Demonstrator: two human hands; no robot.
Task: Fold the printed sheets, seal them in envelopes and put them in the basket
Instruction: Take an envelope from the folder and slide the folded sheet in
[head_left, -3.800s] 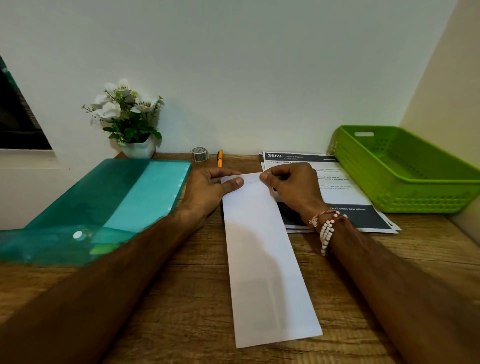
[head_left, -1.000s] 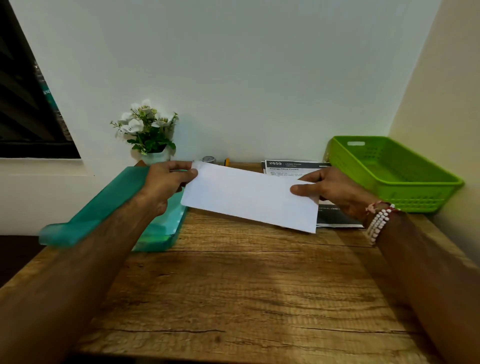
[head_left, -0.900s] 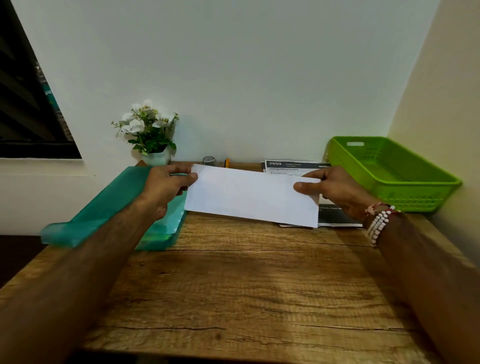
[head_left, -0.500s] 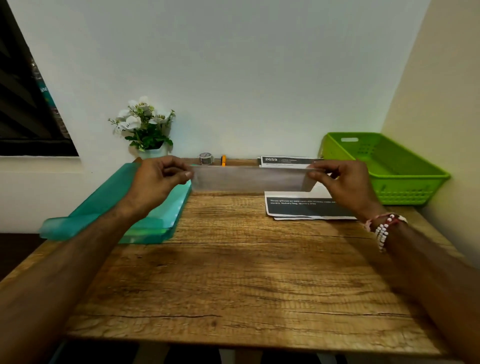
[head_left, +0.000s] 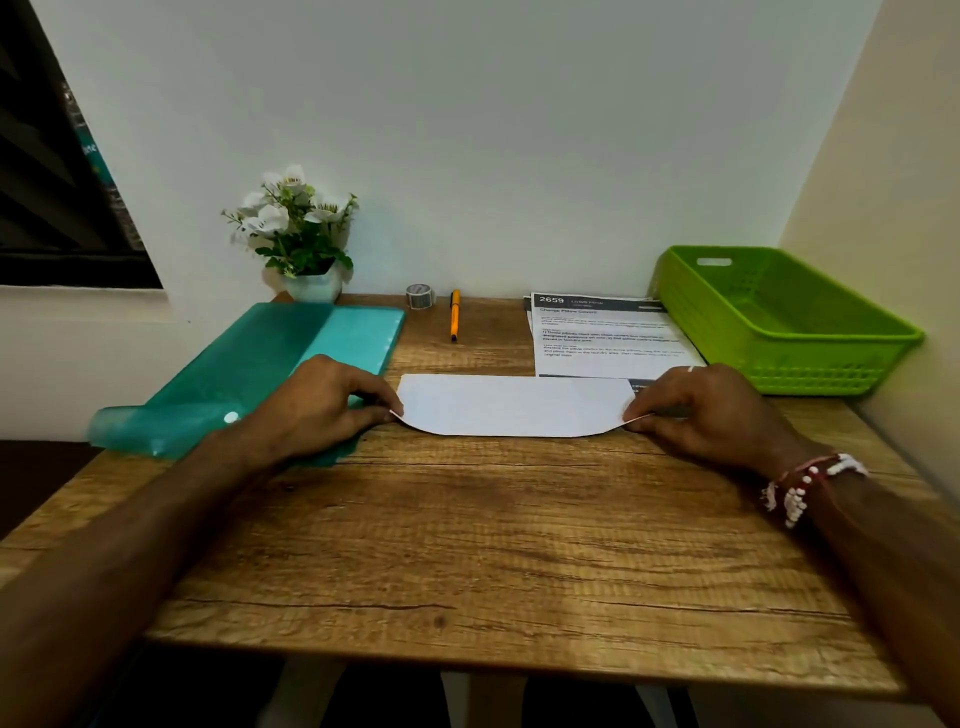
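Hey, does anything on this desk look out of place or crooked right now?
Mostly the teal plastic folder: it lies askew, its near-left corner apparently overhanging the wooden table's left edge. Nothing looks spilled or damaged.

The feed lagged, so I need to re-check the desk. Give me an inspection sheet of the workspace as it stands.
Surface: wooden table, level, no spill seen.
Job's things: folded sheet lies crosswise on the table with its near corners lifted. Printed sheets are stacked behind it, and its right end overlaps them. Green basket stands at the right by the side wall. No envelope seen.
Clutter: teal folder at the left. Flower pot, tape roll and orange pen are near the back edge.
Hands: left hand and right hand each pinch one end of the folded sheet.
Cables: nothing seen.
Surroundings: white wall behind, dark window at the left.
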